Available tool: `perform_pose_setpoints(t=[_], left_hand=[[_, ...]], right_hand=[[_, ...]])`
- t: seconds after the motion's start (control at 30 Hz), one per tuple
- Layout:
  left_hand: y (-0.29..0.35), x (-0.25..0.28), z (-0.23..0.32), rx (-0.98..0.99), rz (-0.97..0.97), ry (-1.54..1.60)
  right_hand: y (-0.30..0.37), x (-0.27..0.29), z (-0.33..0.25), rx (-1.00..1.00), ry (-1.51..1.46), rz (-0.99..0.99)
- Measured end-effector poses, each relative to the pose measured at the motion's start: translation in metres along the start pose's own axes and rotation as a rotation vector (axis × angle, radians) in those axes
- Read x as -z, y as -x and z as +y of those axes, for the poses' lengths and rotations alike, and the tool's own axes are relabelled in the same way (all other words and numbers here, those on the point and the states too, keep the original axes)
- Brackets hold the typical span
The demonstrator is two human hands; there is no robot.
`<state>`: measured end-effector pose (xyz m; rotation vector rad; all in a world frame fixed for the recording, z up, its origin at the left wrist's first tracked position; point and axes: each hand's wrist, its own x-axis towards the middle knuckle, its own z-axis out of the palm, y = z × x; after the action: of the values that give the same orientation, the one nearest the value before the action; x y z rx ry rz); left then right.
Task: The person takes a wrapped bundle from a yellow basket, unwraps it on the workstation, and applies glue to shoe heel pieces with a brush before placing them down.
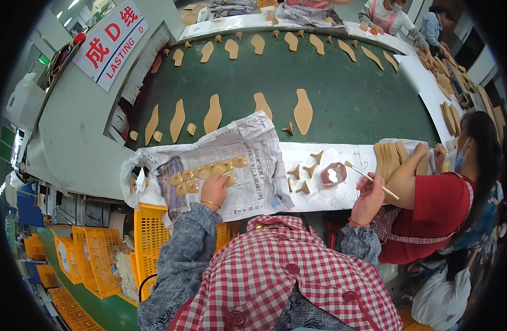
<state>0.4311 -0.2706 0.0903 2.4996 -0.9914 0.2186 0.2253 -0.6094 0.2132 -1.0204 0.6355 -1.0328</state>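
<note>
My left hand (pixel 213 190) is over a newspaper sheet (pixel 259 182), its fingertips closed at the edge of a group of glossy tan shoe heels (pixel 204 171). They appear to pinch one heel (pixel 229 180), though the fingers partly hide it. My right hand (pixel 368 205) grips a thin wooden brush (pixel 383 188), whose bristles point up and left toward a reddish translucent pot (pixel 324 176) with white contents. Beside that pot, several loose brown flared heels (pixel 309 170) lie on the white-covered table edge (pixel 347 193).
A green conveyor belt (pixel 253 71) carries tan insole-shaped pieces (pixel 303 112) and small heels in two rows. At right a co-worker in red (pixel 441 204) leans beside stacked tan soles (pixel 388 158). Yellow crates (pixel 96 259) stand at lower left; more people work at the far side.
</note>
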Motion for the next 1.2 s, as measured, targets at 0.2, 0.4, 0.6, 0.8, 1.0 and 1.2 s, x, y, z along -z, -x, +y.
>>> perform_pose_setpoints(t=[0.2,0.4,0.6,0.8,1.0,1.2], left_hand=[[-0.03,0.006,0.03,-0.26,0.16,-0.039],[-0.035,-0.014,-0.015,-0.565,-0.416,-0.484],[-0.058,0.004,0.004,-0.645,-0.559,-0.667],[-0.072,0.032,0.006,0.445,-0.441,0.911],[-0.058,0.0,0.101,0.572,-0.456,1.492],[-0.073,0.009,0.144,0.537,-0.465,1.802]], right_hand=[[0.0,0.024,0.013,-0.011,0.046,0.069],[-0.002,0.016,0.014,-0.049,0.058,0.062],[-0.005,0.028,0.018,-0.166,-0.05,0.075],[-0.007,0.038,0.017,-0.269,-0.171,0.158],[-0.016,0.044,0.025,-0.301,-0.285,0.196],[-0.016,0.062,0.028,-0.314,-0.275,0.056]])
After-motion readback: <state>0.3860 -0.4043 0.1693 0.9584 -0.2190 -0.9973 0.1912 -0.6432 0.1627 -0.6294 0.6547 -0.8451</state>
